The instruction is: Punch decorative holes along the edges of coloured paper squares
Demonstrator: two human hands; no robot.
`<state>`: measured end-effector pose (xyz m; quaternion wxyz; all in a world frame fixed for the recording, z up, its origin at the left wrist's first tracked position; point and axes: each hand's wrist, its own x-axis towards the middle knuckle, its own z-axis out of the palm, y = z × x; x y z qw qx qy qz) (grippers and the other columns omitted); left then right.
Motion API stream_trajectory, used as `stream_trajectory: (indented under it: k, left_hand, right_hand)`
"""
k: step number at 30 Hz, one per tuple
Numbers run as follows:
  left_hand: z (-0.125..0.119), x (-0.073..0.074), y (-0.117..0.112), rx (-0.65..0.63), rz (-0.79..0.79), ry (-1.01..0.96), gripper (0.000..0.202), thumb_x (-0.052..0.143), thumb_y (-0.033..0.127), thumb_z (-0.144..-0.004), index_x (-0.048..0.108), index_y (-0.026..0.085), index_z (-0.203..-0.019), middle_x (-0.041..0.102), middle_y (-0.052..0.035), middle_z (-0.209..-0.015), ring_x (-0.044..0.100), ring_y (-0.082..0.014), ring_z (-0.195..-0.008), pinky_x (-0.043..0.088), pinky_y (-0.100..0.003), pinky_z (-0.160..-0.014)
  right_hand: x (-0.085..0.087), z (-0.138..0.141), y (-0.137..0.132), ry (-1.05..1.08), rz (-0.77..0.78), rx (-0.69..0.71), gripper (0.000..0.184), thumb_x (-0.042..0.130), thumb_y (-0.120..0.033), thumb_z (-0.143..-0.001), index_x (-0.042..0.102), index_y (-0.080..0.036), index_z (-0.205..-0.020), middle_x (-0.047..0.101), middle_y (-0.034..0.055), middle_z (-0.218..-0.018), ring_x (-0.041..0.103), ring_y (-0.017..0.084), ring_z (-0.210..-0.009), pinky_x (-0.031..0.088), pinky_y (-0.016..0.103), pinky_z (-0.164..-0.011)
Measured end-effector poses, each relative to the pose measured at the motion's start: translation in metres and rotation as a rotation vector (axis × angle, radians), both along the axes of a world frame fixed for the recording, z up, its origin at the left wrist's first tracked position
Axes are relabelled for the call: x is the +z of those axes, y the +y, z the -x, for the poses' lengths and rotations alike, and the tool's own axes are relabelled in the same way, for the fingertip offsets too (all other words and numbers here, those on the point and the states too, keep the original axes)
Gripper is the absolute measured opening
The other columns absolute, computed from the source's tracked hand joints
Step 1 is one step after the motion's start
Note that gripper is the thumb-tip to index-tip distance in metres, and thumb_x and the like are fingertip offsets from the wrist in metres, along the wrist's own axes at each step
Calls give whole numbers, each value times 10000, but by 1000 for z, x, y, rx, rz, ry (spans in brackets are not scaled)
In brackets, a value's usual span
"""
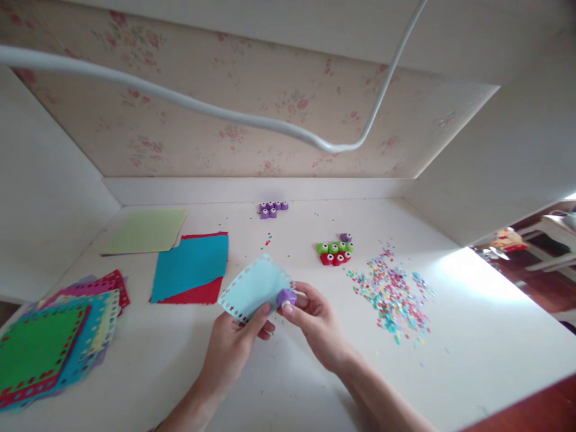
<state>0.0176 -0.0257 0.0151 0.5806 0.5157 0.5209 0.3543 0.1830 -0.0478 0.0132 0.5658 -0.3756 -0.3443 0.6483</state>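
Observation:
A light blue sheet of paper [258, 287] with small holes punched along its edges is held up over the white table by my left hand [238, 339], the thumb on top and fingers beneath. My right hand [317, 318] grips a purple craft punch [286, 297] between thumb and fingers. The punch sits at the sheet's right corner, touching or over its edge; whether the paper is inside its slot I cannot tell. My right fingertips partly cover the punch.
Punched coloured sheets [40, 348] lie stacked at left. Blue and red sheets [193, 267] and pale green paper [144, 231] lie nearer the middle. Purple punches [272, 209] stand at the back, green and red punches [335, 252] at right. Confetti [396, 294] is scattered beside them. A white cable [225, 115] crosses above.

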Motion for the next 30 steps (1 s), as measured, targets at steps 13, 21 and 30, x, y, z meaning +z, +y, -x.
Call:
stream_trajectory:
  k: [13, 21, 30]
  left_hand:
    - [-2, 0, 0, -24, -15, 17, 363, 643, 491, -849, 716, 159, -723, 732, -42, -642, 682, -177, -596, 555, -243, -586]
    - [-1, -1, -2, -33, -25, 19, 368, 641, 495, -848, 716, 164, -707, 730, -44, -634, 682, -182, -591, 559, -244, -580]
    - [-2, -2, -3, -37, -19, 4, 382, 649, 515, -830, 715, 167, -689, 722, -50, -621, 684, -195, -596, 564, -258, -582]
  right_hand:
    - [4, 1, -1, -88, -43, -42, 162, 749, -317, -817, 657, -185, -800, 603, -16, -711, 557, 129, -670, 458, 249, -645]
    - [14, 5, -1, -93, -71, -46, 195, 744, -366, -804, 654, -197, -767, 611, -9, -673, 571, 154, -622, 463, 283, -607]
    - [8, 4, -1, -129, -70, -82, 212, 729, -380, -813, 647, -194, -755, 609, -10, -673, 554, 153, -623, 436, 275, -604]
